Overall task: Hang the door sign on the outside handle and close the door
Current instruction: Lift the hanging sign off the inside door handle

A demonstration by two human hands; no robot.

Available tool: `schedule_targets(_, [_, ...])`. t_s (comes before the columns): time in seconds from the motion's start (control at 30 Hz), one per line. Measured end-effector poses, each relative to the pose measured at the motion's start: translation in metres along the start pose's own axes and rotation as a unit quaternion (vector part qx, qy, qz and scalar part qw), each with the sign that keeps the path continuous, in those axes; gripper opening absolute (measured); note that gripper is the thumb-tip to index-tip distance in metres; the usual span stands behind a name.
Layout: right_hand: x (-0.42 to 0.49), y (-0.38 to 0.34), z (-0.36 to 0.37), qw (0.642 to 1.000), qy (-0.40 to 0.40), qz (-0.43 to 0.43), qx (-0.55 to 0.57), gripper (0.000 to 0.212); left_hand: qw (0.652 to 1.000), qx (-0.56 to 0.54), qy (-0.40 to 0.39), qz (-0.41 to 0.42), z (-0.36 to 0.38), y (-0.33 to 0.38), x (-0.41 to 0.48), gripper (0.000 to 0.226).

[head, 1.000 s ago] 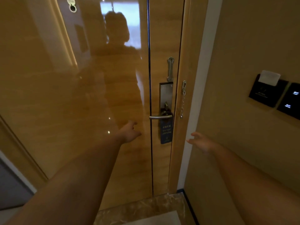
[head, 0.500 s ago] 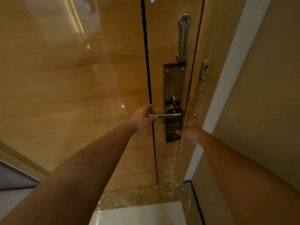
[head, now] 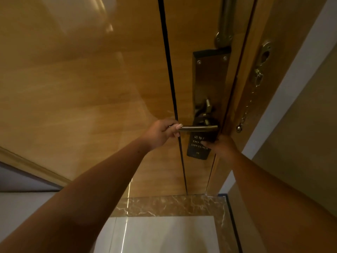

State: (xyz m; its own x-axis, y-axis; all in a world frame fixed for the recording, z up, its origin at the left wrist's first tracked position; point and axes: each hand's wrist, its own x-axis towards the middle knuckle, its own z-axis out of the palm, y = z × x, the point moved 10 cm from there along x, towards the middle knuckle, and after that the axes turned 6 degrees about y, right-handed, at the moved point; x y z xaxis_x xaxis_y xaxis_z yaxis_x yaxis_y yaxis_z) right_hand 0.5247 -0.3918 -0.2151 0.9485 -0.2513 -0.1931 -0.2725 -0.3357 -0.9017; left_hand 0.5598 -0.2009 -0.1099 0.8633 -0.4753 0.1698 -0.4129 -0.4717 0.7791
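Observation:
A glossy wooden door (head: 91, 99) fills the view and stands shut against its frame. A metal lever handle (head: 198, 128) juts from a dark lock plate (head: 209, 77). A dark "do not disturb" door sign (head: 196, 148) hangs from this inside handle. My left hand (head: 160, 133) is wrapped around the free end of the lever. My right hand (head: 221, 146) holds the right edge of the sign, thumb lying across its printed face.
A security chain (head: 250, 99) dangles from the door frame to the right of the lock. A vertical metal bar (head: 225, 22) is fixed above the lock plate. A brown marble threshold (head: 169, 205) and a white floor tile lie below; a beige wall is on the right.
Both hands reached forward from open air to the lock. The left closed on the lever; the right went from touching the sign's edge to holding it. The camera moved closer and tilted down.

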Motion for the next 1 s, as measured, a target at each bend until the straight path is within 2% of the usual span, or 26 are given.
schedule_targets(0.1, [-0.007, 0.001, -0.012, 0.998, 0.042, -0.019, -0.052, 0.04, 1.0, -0.015, -0.012, -0.003, 0.003, -0.008, 0.002, 0.029])
schedule_targets(0.33, [-0.036, -0.004, -0.029, 0.982, 0.046, -0.033, -0.178, 0.017, 0.999, -0.029, -0.01, -0.013, 0.006, -0.015, 0.002, 0.031])
schedule_targets(0.5, [-0.064, -0.021, -0.036, 0.987, 0.061, -0.022, -0.145, 0.009, 1.0, -0.014, -0.022, -0.009, 0.002, -0.001, 0.005, 0.023])
schedule_targets(0.67, [-0.085, -0.042, -0.026, 0.982, 0.079, -0.01, -0.17, 0.013, 0.997, -0.007, 0.072, -0.004, -0.042, 0.007, -0.005, 0.044])
schedule_targets(0.8, [-0.098, -0.052, -0.002, 0.964, 0.139, 0.021, -0.225, 0.012, 0.994, 0.009, 0.1, -0.044, -0.08, -0.01, -0.016, 0.042])
schedule_targets(0.9, [-0.101, -0.068, 0.027, 0.968, 0.154, 0.01, -0.199, 0.018, 0.992, 0.039, 0.102, -0.06, -0.106, -0.023, -0.025, 0.042])
schedule_targets(1.0, [-0.101, -0.076, 0.046, 0.975, 0.167, 0.032, -0.141, 0.013, 0.99, 0.033, 0.112, -0.081, -0.132, -0.036, -0.036, 0.04])
